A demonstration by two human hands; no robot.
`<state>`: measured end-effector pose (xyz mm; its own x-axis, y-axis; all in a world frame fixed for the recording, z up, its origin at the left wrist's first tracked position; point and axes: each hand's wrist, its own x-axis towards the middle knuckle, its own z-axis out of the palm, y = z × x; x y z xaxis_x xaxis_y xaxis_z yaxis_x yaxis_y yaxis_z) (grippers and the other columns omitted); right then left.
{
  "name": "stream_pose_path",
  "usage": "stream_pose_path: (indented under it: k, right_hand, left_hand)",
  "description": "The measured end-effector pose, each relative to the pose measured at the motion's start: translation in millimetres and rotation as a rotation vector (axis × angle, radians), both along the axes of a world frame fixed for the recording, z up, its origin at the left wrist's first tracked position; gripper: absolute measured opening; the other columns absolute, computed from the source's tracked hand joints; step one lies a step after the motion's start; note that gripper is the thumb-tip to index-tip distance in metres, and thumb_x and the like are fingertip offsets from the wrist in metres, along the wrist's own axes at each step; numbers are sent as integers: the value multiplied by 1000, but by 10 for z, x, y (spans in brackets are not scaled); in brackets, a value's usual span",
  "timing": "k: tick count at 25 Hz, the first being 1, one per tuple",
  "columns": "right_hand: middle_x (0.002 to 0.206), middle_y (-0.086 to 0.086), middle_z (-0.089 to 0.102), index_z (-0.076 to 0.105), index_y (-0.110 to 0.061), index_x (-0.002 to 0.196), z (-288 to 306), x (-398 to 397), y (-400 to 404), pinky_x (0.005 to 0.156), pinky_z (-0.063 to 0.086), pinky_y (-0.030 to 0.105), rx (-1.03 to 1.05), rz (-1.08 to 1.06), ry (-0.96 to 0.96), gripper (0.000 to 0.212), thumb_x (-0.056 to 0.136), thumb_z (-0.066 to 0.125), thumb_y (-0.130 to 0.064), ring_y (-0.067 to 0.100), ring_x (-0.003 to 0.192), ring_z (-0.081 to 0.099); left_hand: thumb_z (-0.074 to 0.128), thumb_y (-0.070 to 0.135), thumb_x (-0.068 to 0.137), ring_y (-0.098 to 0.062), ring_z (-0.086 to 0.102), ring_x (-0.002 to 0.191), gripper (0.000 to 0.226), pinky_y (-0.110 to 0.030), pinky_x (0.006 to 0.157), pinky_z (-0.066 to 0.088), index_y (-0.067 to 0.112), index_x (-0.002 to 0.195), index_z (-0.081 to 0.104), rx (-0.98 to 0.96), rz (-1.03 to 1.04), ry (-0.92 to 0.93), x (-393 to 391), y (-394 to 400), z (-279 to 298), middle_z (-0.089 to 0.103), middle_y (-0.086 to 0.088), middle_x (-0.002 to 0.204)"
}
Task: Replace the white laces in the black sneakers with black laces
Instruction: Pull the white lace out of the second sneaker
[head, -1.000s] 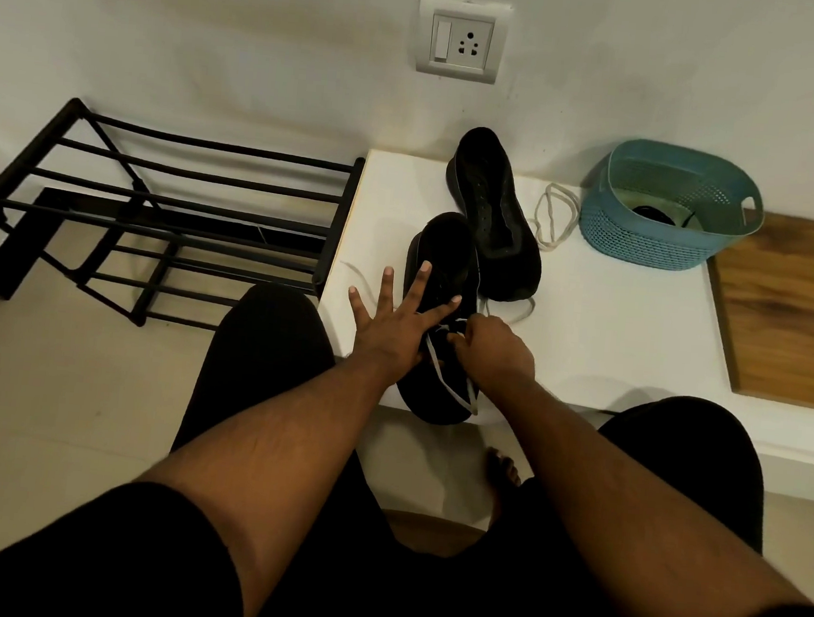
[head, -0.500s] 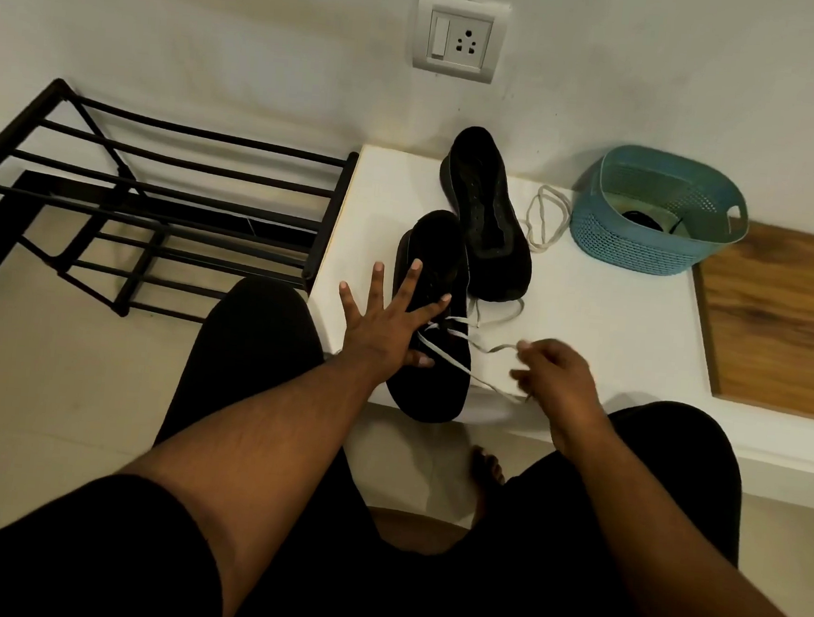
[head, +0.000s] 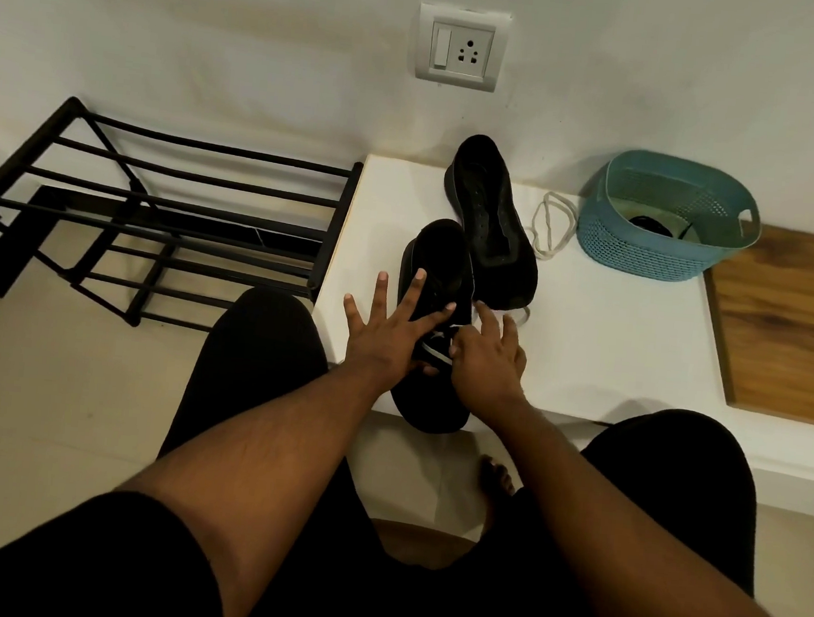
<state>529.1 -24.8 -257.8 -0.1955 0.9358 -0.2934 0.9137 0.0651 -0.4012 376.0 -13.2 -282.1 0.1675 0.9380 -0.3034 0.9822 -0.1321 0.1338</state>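
Observation:
Two black sneakers lie on a white bench (head: 614, 336). The near sneaker (head: 442, 247) still carries a white lace (head: 433, 353) across its eyelets. My left hand (head: 388, 336) presses flat on it with the fingers spread. My right hand (head: 486, 359) is at the lacing, thumb and forefinger pinching the white lace, the other fingers raised. The far sneaker (head: 491, 217) has no lace, and a loose white lace (head: 553, 222) lies beside it. A dark lace (head: 648, 224) sits inside the teal basket (head: 646, 253).
A black metal shoe rack (head: 181, 219) stands left of the bench, touching its edge. A wooden board (head: 797, 322) adjoins the bench on the right. A wall socket (head: 460, 47) is above. My knees and a bare foot (head: 496, 478) are below the bench's front edge.
My right hand had pulled a length of white lace out to the right, then came back to the near sneaker's lacing. The left hand stayed pressed on the shoe.

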Motion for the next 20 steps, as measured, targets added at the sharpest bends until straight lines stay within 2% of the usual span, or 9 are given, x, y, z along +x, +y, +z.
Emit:
stream_pose_path:
  k: [2, 4, 6, 9, 12, 14, 16, 17, 20]
  right_hand:
    - [157, -6, 20, 61, -28, 92, 160, -1, -196, 113, 27, 55, -205, -107, 401, 15, 94, 47, -34, 31, 144, 20]
    - [151, -23, 23, 59, -22, 82, 471, 54, -398, 99, 43, 28, -321, -245, 743, 21, 97, 48, -30, 8, 132, 39]
    - [151, -27, 17, 55, -17, 80, 724, 160, -558, 90, 34, 14, -387, -358, 892, 22, 100, 48, -19, -6, 126, 32]
    - [155, -23, 16, 57, -16, 77, 876, 241, -767, 98, 23, 24, -459, -378, 998, 21, 97, 51, -13, -3, 134, 20]
    - [145, -24, 36, 66, -12, 85, 938, 53, -910, 100, 29, 21, -573, -369, 1173, 16, 94, 54, -15, -7, 134, 28]
    - [118, -21, 61, 67, -9, 91, 989, -5, -864, 84, 39, 20, -487, -466, 1198, 18, 96, 53, -19, -7, 113, 51]
    - [89, -12, 68, 63, -17, 89, 989, 73, -593, 80, 43, 25, -365, -672, 1237, 16, 98, 51, -20, 1, 89, 60]
    - [91, -10, 66, 62, -20, 90, 933, 188, -404, 85, 43, 31, -301, -820, 1275, 13, 98, 51, -20, 6, 94, 58]
    - [135, -2, 51, 58, -25, 112, 841, 637, 106, 89, 46, 38, 17, -1269, 1461, 16, 98, 52, -24, 15, 114, 50]
  left_hand:
    - [59, 60, 84, -38, -33, 140, 91, -72, 106, -7, 57, 145, -8, -11, 0, 7, -3, 3, 1, -37, 5, 154]
    - [60, 61, 84, -38, -33, 140, 92, -72, 106, -7, 57, 146, -9, -8, -3, 5, -8, 9, 1, -37, 4, 154]
    - [60, 64, 81, -38, -33, 140, 93, -72, 106, -6, 57, 145, -8, -9, -8, -7, -12, 12, 5, -36, 5, 155]
    - [60, 64, 82, -39, -33, 140, 93, -72, 106, -6, 57, 145, -7, -21, -11, -17, -5, -2, 8, -37, 6, 154]
    - [57, 64, 84, -40, -33, 139, 90, -74, 105, -4, 56, 145, -9, -52, -34, -21, -13, 16, 43, -38, 5, 154]
    - [59, 61, 84, -39, -31, 141, 92, -73, 107, -2, 57, 145, -10, -48, -34, -42, -26, 11, 38, -38, 5, 153]
    - [61, 55, 86, -37, -28, 143, 92, -71, 109, 0, 58, 144, -11, -20, -19, -70, -39, -50, 46, -36, 6, 155]
    - [61, 52, 88, -36, -25, 144, 91, -71, 110, 2, 57, 145, -10, -3, -12, -90, -38, -97, 43, -32, 5, 157]
    - [64, 37, 90, -32, -3, 149, 83, -61, 110, 16, 49, 150, 8, 57, 77, -178, 15, -239, 52, -5, 1, 163]
